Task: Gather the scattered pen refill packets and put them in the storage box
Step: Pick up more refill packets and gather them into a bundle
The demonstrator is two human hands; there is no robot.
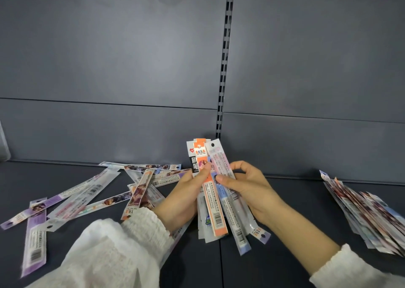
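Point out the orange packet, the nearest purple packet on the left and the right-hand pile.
orange packet (pixel 213 204): head view, its lower label half.
nearest purple packet (pixel 35 240): head view, mid-length.
right-hand pile (pixel 372 217): head view, top packets' middle.

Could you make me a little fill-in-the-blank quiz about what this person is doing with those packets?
1. The left hand and right hand grip a bundle of packets with one bright ____ packet in front.
2. Loose packets lie scattered on the shelf to the person's ____.
3. A neater pile lies at the far ____.
4. Both sleeves are ____.

Missing: orange, left, right, white.
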